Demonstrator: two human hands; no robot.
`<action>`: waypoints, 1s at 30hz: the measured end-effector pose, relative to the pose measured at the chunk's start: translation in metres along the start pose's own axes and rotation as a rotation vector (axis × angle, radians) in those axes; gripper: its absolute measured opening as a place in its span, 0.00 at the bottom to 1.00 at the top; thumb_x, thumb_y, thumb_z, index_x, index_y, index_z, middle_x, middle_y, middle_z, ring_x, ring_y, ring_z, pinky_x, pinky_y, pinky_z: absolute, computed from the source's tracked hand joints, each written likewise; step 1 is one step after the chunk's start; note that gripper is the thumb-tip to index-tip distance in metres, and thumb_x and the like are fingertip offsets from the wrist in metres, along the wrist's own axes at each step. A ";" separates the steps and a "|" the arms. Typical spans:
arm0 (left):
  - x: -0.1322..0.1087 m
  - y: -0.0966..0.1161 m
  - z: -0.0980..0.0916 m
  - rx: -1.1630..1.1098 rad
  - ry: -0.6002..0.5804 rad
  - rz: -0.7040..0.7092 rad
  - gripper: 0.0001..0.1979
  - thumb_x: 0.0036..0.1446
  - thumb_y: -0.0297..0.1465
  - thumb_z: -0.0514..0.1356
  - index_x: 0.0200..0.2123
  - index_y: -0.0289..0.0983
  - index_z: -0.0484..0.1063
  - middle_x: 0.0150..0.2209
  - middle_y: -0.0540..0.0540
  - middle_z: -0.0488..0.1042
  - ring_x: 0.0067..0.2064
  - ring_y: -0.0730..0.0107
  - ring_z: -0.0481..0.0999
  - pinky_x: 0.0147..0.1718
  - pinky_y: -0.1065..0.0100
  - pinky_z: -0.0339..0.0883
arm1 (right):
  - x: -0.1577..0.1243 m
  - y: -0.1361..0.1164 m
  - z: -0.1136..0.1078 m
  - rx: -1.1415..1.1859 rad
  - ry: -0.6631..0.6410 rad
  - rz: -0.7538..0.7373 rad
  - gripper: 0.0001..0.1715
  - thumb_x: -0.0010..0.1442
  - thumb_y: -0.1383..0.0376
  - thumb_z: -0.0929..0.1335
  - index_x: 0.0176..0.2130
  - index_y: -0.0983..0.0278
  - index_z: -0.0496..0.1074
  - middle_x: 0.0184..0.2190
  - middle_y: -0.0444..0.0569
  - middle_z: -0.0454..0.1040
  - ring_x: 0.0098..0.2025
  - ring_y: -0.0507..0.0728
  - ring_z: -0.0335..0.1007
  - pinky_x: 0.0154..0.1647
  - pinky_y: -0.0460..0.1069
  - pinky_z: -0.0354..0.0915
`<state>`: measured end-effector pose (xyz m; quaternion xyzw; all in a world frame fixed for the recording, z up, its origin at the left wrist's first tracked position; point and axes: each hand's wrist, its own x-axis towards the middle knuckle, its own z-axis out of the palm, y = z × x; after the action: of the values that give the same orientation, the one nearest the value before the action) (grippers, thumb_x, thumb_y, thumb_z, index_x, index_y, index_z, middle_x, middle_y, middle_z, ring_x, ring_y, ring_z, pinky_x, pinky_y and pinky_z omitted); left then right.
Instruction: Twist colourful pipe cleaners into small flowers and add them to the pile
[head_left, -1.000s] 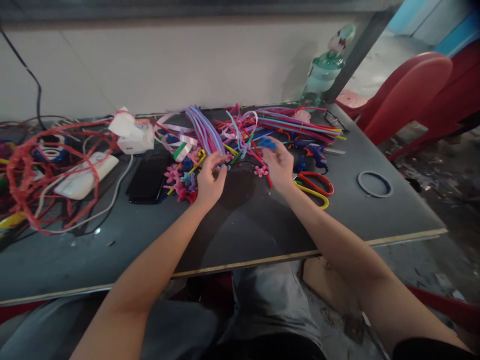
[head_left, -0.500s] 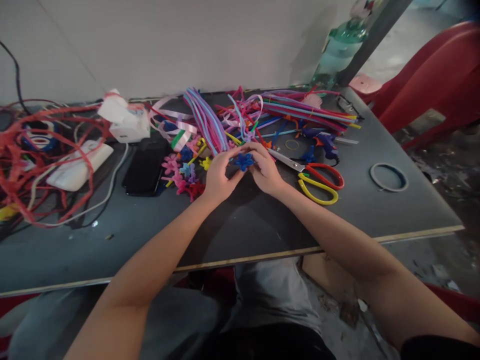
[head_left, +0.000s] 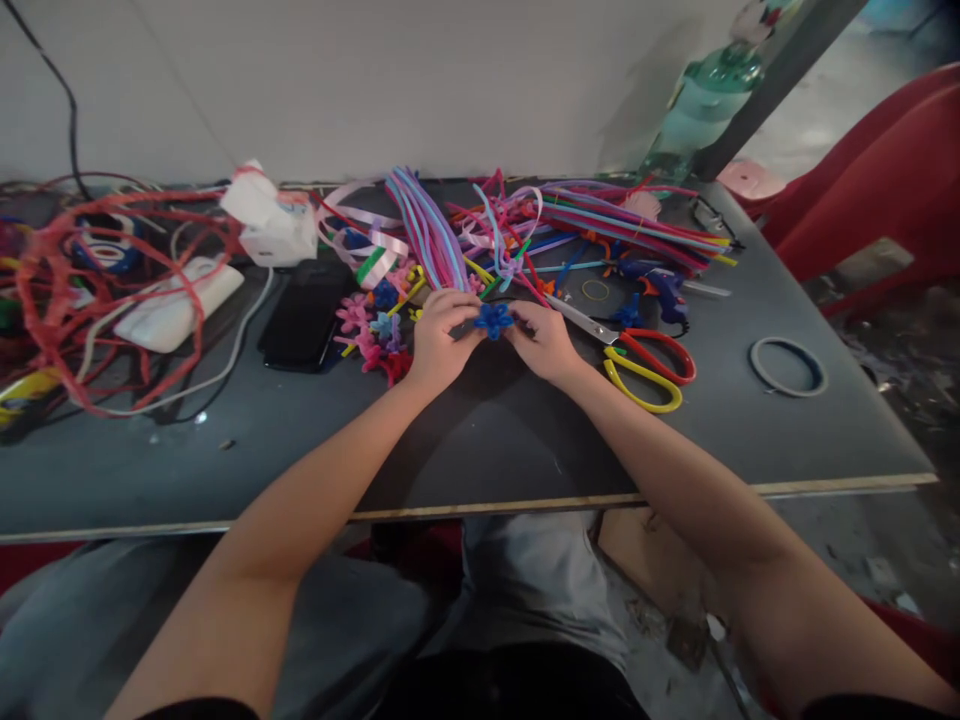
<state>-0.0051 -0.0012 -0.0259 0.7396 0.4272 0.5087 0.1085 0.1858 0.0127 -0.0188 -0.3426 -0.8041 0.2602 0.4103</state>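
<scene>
And here we are at the dark table (head_left: 480,450), with a little blue flower (head_left: 493,320) held up between two hands, just above the near edge of the clutter. The left hand (head_left: 442,340) has it from one side, the right hand (head_left: 546,342) from the other, fingers curled in and gripping; exactly what those fingertips pinch behind the petals, I can't fairly make out from here. The petals look fully looped, so the shaping seems well along on this one. Over beside the left wrist, more flowers lie done, a pink flower (head_left: 352,313) and a red flower (head_left: 391,368) among them. Plenty remains unworked, though: a lilac-and-pink bundle (head_left: 429,230) of straight stems behind the left hand, and a long mixed bundle (head_left: 637,232) running off to the right. The scissors (head_left: 609,335) lie idle just beyond the right hand, the glue gun (head_left: 664,285) rests behind them, and well apart on the right sits a grey ring (head_left: 761,372), bare of any flower.
</scene>
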 end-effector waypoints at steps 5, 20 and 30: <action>-0.002 -0.003 0.004 -0.021 0.039 -0.058 0.05 0.60 0.34 0.67 0.33 0.40 0.77 0.41 0.45 0.81 0.48 0.60 0.77 0.44 0.57 0.76 | -0.001 -0.001 0.003 0.037 0.003 0.060 0.13 0.65 0.57 0.66 0.36 0.63 0.76 0.30 0.47 0.78 0.29 0.51 0.69 0.32 0.48 0.66; -0.001 -0.017 0.011 -0.153 0.012 -0.059 0.05 0.57 0.35 0.69 0.33 0.40 0.80 0.39 0.45 0.82 0.44 0.62 0.79 0.35 0.63 0.75 | -0.002 -0.008 0.010 -0.087 0.103 0.188 0.18 0.54 0.75 0.68 0.41 0.62 0.82 0.41 0.50 0.84 0.38 0.57 0.80 0.41 0.53 0.75; 0.000 -0.011 0.006 -0.096 0.088 -0.119 0.12 0.57 0.42 0.69 0.29 0.41 0.79 0.36 0.46 0.82 0.41 0.63 0.80 0.37 0.61 0.75 | -0.001 -0.009 0.012 -0.162 0.122 0.051 0.07 0.58 0.70 0.68 0.36 0.62 0.77 0.41 0.54 0.81 0.45 0.61 0.78 0.46 0.58 0.76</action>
<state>-0.0055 0.0069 -0.0355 0.6838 0.4501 0.5531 0.1550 0.1733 0.0042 -0.0193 -0.4103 -0.7869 0.1836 0.4227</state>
